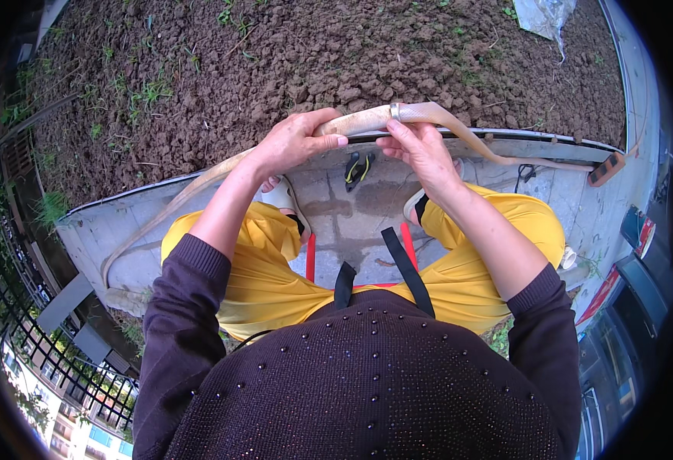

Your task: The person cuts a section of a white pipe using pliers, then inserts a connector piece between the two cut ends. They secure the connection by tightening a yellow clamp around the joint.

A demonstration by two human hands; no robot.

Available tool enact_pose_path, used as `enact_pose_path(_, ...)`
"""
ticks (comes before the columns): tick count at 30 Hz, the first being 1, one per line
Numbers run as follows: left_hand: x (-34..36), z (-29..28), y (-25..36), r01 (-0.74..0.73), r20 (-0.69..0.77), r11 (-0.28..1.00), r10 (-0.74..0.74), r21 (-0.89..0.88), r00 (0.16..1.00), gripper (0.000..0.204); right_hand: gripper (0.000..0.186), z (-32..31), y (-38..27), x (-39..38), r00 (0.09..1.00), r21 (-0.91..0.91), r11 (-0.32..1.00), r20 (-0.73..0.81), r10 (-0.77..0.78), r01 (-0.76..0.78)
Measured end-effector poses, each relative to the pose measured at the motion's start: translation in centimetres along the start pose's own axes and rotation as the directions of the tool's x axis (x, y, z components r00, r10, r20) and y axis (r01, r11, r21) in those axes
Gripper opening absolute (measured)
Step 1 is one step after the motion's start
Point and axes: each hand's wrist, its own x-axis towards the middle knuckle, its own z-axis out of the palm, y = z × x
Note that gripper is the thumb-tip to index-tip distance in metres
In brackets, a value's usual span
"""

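A pale hose (pixel 480 149) runs across the front of me, with a metal clamp (pixel 395 112) around it where its whitish section meets a braided one. My left hand (pixel 298 142) is closed on the whitish hose left of the clamp. Just below the clamp, my right hand (pixel 417 149) holds the hose, thumb pressed against it and lower fingers curled. Black-and-yellow pliers (pixel 357 172) lie on the paving between my feet, beneath the hose.
Tilled soil (pixel 329 54) with weeds lies beyond the paved ledge (pixel 336 207). A plastic sheet (pixel 540 19) is at upper right, a brick (pixel 605 170) at the right. Dark railings (pixel 41 360) stand at lower left. I sit on something red (pixel 310 257), with black straps nearby.
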Motion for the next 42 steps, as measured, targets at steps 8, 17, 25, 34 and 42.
enact_pose_path(8, -0.1, -0.1, 0.1, 0.01, 0.001, 1.0, -0.01, 0.003, 1.0, 0.047, 0.044, 0.0, -0.1, -0.2, 0.997, 0.16, 0.985, 0.02, 0.068, -0.071)
enact_pose_path(17, -0.2, -0.5, 1.1, 0.097, 0.052, 0.995, -0.096, -0.019, 0.994, 0.046, 0.044, -0.6, -0.3, 0.1, 0.991, 0.125, 0.985, 0.075, 0.109, -0.118)
enact_pose_path(25, -0.4, -0.8, 1.9, 0.086, 0.03, 0.996, -0.086, -0.015, 0.996, 0.042, 0.042, -0.1, -0.9, -0.1, 0.989, 0.14, 0.981, 0.078, 0.126, -0.136)
enact_pose_path(34, -0.4, -1.2, 1.8, 0.186, 0.189, 0.933, -0.132, -0.308, 0.973, 0.032, 0.046, -0.7, -0.1, 0.0, 0.997, 0.04, 0.999, 0.076, -0.014, 0.011)
enact_pose_path(42, -0.5, -1.6, 1.8, 0.224, 0.244, 0.901, -0.138, -0.373, 0.96, 0.032, 0.041, -0.9, 0.0, 0.0, 0.992, 0.088, 0.996, 0.116, -0.04, 0.03)
